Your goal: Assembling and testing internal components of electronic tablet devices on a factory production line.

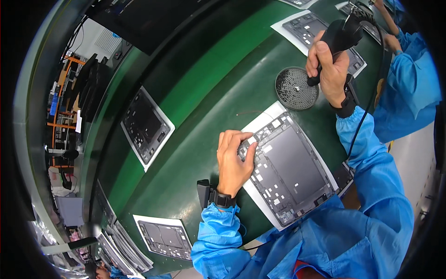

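Note:
My right hand is wrapped round a black corded electric screwdriver, held over the right edge of a round grey screw tray full of small holes. Most of the tool's lower end is behind my fingers. Below the tray, a dark grey tablet housing lies tilted on a white sheet, dotted with small white pads. Fingers and thumb of my left hand grip its upper left edge. A thin reddish wire pokes out past the top of the housing.
More housings on white sheets lie around: one at the left, one at the lower left, one at the upper right. Stacked sheets sit at the lower left. The screwdriver's cable hangs along my right arm. A blue-sleeved co-worker is at the right.

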Tool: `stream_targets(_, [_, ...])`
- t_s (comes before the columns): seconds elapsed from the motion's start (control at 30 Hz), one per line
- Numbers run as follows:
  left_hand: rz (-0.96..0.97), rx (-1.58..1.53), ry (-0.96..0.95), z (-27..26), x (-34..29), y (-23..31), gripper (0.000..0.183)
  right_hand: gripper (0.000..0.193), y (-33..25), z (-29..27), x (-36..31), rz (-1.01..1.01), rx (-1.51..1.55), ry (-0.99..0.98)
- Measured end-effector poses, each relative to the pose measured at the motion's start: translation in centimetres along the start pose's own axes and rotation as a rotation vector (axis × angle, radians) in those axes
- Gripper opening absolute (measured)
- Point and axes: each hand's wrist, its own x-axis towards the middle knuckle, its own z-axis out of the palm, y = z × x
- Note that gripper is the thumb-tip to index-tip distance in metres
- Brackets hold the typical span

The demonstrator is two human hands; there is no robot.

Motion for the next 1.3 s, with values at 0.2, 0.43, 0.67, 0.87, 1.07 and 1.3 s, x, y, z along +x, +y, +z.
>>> stream_targets(0.2, [0.027, 0.009, 0.015, 0.0, -0.2, -0.4, 0.024, 0.028, 0.2, 0.3, 0.2, -0.005, -0.098, -0.006])
stream_targets(0.43, [0.019, 0.017, 0.006, 0.1, -0.2, -0.4, 0.024, 0.029, 0.6, 0.2, 0.1, -0.002, -0.113, -0.023])
stream_targets(0.67, [0.020, 0.011, 0.006, 0.1, -0.4, -0.5, 0.024, 0.029, 0.7, 0.2, 0.0, 0.009, -0.126, -0.030])
stream_targets(0.87, [0.018, 0.006, 0.016, 0.3, -0.4, -0.5, 0.023, 0.026, 0.4, 0.6, 0.0, -0.028, -0.188, -0.017])
stream_targets(1.07, [0.071, -0.032, 0.052, 0.3, -0.6, -1.1, 0.020, 0.036, -3.8, 7.4, -2.8, 0.009, 0.054, -0.115])
stream_targets(1.3, [0.061, -0.017, 0.093, 0.3, -0.9, -1.2, 0.021, 0.027, -2.3, 12.9, -7.1, 0.201, 0.245, -0.255])
